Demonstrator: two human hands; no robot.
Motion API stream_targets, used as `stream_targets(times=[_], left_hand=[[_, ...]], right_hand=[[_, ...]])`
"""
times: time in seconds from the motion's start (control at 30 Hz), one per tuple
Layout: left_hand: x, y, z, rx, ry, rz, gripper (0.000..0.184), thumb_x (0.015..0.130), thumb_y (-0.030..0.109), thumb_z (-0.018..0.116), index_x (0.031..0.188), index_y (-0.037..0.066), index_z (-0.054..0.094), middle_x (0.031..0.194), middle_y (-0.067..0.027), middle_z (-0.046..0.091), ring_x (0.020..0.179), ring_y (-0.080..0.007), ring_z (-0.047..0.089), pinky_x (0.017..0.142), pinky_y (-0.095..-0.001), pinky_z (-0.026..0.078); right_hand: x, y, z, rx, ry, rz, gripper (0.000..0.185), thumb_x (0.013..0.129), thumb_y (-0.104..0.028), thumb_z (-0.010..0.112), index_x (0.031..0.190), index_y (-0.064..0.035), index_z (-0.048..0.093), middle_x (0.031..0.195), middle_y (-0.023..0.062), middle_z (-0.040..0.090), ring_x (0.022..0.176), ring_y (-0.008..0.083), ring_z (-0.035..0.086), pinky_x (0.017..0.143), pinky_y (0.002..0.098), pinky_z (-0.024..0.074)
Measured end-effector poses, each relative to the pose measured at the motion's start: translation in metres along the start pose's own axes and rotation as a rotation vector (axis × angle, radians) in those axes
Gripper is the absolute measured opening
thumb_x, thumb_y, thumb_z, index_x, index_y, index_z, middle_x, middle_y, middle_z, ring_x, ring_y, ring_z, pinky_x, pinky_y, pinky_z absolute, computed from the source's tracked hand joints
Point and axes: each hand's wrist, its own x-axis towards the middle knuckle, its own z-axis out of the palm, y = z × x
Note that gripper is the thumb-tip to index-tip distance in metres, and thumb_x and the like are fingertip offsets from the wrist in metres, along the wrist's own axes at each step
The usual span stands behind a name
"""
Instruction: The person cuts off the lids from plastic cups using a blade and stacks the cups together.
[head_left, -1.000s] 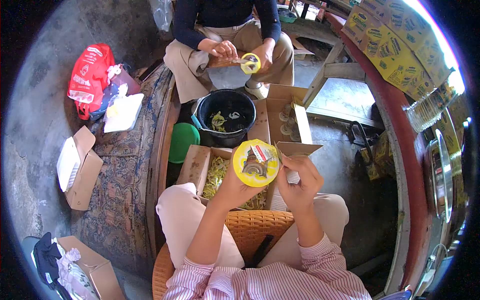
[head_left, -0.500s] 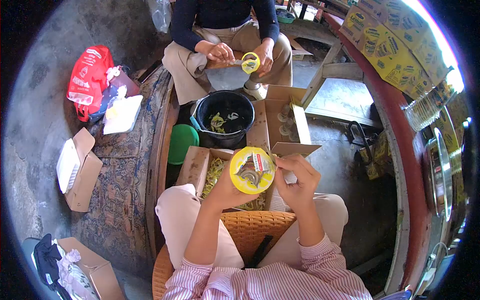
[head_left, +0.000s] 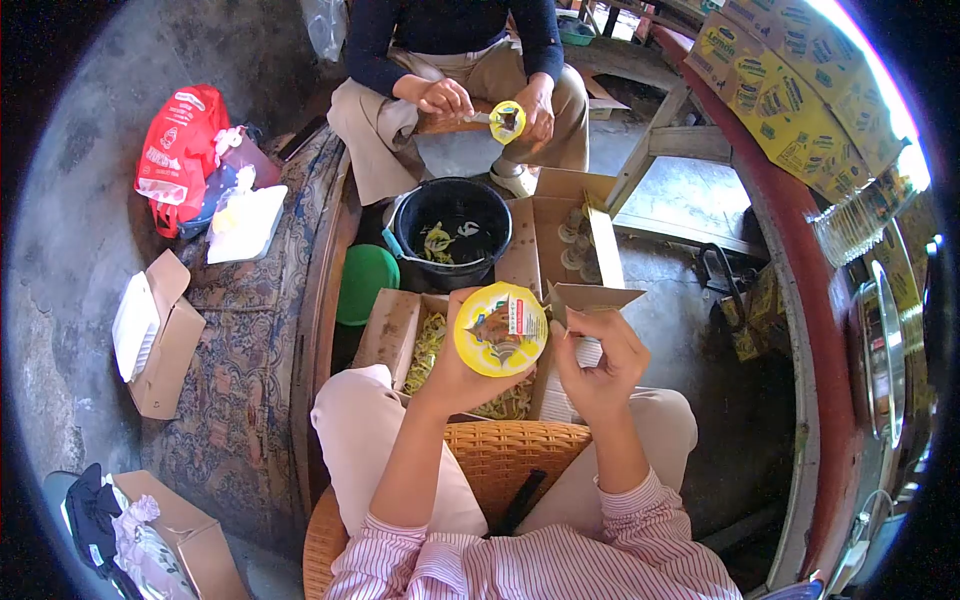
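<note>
My left hand (head_left: 452, 375) is wrapped round a cup with a yellow printed lid (head_left: 501, 330), its top tilted toward me. Just right of the lid, my right hand (head_left: 603, 362) pinches a thin blade-like piece (head_left: 556, 306) that stands upright between thumb and fingers. Under my hands, an open cardboard box (head_left: 384, 343) holds many yellow strips (head_left: 428, 350). Beyond it stands a black bucket (head_left: 452, 232) with some yellow and white scraps inside.
Across from me a seated person (head_left: 450, 50) holds another yellow-lidded cup (head_left: 507, 121). An open carton (head_left: 570, 188) with clear round items is beside the bucket. A green lid (head_left: 367, 285) lies left. A red bag (head_left: 182, 150) and yellow cartons (head_left: 780, 95) stand farther out.
The cup in my left hand has turned, so its label shows at another angle. My right hand has moved slightly right, away from the rim. The other person's cup has shifted slightly.
</note>
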Motion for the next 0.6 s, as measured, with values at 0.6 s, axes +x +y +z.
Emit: stream_targets(times=[0.6], left_hand=[[-0.0014,0.0002,0.0004,-0.091,-0.013,-0.033,0.068,0.061,0.007,0.078,0.112,0.004,0.032,0.108,-0.0094,0.049,0.101,-0.0162,0.051,0.086,-0.0295,0.042]], right_hand=[[0.0002,-0.0046,0.0026,-0.014,0.01,-0.082,0.018,0.062,0.009,0.065,0.078,0.0004,0.062,0.071,0.0117,0.061,0.061,0.0204,0.061,0.054,0.0256,0.048]])
